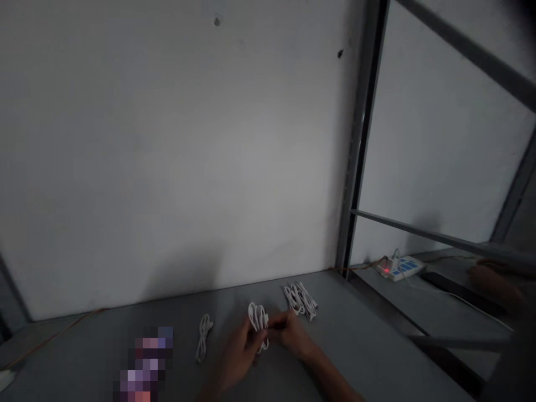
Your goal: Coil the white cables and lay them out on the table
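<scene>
Near the bottom centre, my left hand (240,353) is closed around a coiled white cable (258,316), whose loops stick up above the fingers. My right hand (290,334) meets the same coil from the right, its fingers pinched at the coil's right edge. On the grey table (176,314), a single bundled white cable (203,338) lies to the left of my hands. Several bundled white cables (300,300) lie side by side just beyond my right hand.
A pixelated purple object (144,365) lies at the lower left. Past the metal post (355,167) on the right are a power strip (402,268) with a red light, a long dark object (463,293) and another person's hand (494,280). A white wall stands behind.
</scene>
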`<state>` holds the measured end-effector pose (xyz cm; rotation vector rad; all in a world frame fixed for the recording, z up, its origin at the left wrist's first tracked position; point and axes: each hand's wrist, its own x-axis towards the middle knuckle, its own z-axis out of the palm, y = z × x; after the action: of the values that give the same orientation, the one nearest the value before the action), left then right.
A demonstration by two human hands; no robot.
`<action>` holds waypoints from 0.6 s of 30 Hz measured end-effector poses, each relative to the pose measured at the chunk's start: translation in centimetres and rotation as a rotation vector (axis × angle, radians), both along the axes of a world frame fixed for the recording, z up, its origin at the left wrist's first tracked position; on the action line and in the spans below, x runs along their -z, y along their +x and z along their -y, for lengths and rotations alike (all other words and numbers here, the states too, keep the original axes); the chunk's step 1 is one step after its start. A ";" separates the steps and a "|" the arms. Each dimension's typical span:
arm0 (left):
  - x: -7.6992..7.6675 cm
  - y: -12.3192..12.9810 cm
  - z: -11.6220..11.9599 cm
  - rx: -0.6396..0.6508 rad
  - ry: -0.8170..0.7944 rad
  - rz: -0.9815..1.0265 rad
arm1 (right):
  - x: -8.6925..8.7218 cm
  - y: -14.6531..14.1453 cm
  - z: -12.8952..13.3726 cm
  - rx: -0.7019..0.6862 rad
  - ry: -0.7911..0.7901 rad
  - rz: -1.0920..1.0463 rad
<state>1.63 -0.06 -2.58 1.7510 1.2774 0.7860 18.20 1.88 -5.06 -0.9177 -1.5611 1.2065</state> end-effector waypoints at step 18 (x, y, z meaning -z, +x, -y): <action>1.8 -0.6 -0.9 0.012 0.025 0.110 | 1.2 -0.5 0.0 0.086 -0.053 -0.140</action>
<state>1.07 0.89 -4.42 1.7102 1.1874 0.8822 17.74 1.92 -6.26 -0.9051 -1.3714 1.2293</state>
